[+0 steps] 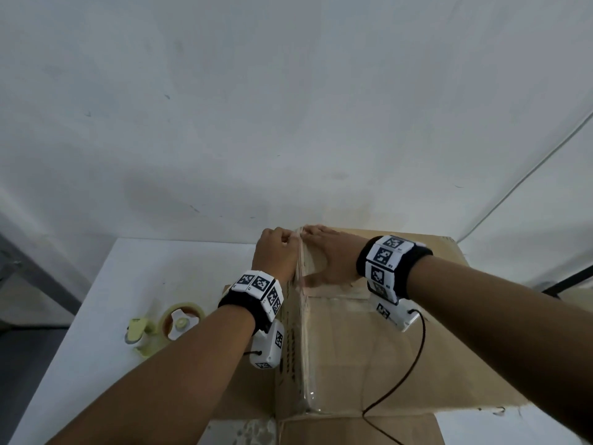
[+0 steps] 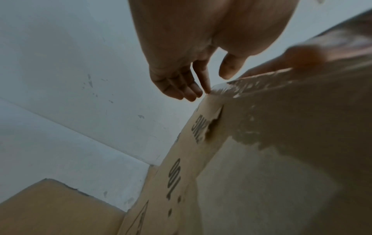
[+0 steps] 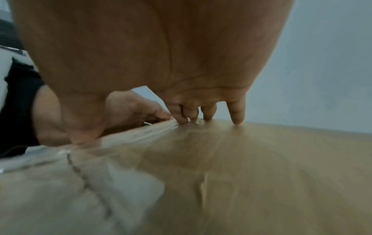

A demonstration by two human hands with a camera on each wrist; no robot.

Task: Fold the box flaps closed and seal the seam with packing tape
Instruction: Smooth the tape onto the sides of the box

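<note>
White wall fills the background, and below it the white bench [image 1: 106,316] carries the cardboard box [image 1: 369,348], which sits right in front of me with a strip of clear packing tape [image 1: 303,332] running along its top seam. My right hand [image 1: 330,258] lies flat on the box top at the far end of the seam, fingers [image 3: 236,114] nearly straight, tips pressing down on cardboard and tape edge. My left hand [image 1: 276,252] is just beside it on the left of the seam – fingers loosely bent, the fingertips [image 2: 193,93] touching the tape where it meets the far edge; it grips nothing. A tape dispenser [image 1: 167,326] rests on the bench to the left – apart from the box
</note>
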